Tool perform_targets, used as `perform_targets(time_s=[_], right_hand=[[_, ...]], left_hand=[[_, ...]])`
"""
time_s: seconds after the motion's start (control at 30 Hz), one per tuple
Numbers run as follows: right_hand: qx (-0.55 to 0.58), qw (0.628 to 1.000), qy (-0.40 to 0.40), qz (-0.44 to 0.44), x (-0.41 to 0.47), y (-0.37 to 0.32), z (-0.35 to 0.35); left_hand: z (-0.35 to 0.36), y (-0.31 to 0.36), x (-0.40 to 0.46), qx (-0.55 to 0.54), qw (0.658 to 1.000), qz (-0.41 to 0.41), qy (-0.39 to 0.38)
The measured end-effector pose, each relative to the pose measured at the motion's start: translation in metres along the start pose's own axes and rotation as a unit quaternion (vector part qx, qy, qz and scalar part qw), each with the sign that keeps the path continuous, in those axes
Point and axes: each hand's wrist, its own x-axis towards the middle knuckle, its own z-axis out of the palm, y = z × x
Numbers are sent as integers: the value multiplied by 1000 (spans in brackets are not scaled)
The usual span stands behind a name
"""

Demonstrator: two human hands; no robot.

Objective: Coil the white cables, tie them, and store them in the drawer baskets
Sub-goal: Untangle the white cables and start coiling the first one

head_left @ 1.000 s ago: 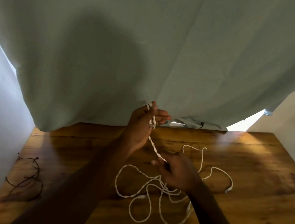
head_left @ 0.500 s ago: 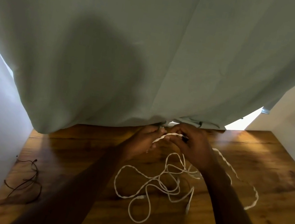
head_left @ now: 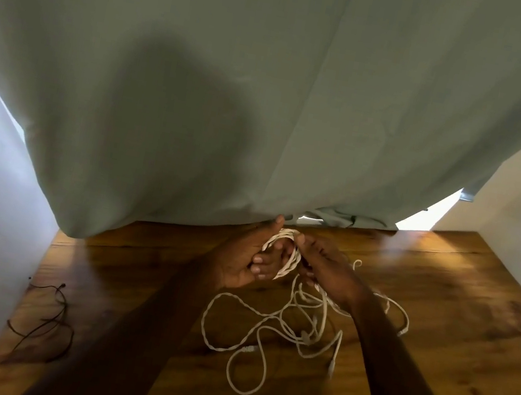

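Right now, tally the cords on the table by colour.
White: 1 tangle, white cables, part coiled between left hand and right hand; strand count unclear
Dark: 1 thin dark cord
Total: 2 groups

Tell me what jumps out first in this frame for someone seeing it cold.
A big grey-green curtain fills the upper two thirds, hanging down to the wooden floor. Just below its hem, at centre, the left hand holds a small coil of white cable while the right hand pinches the strand; the loose rest sprawls on the floor beneath them. A thin dark cord lies at lower left by the wall.
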Motion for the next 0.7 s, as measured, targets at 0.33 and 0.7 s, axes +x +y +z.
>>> perform_targets(time_s=[0.33,0.7], right_hand=[[-97,990,69,-71,20,16,11],[-86,995,38,-28,15,15,-15]], left_hand=[[-11,8,4,37,999,26,6],[-28,9,-3,20,996,-20,-85]])
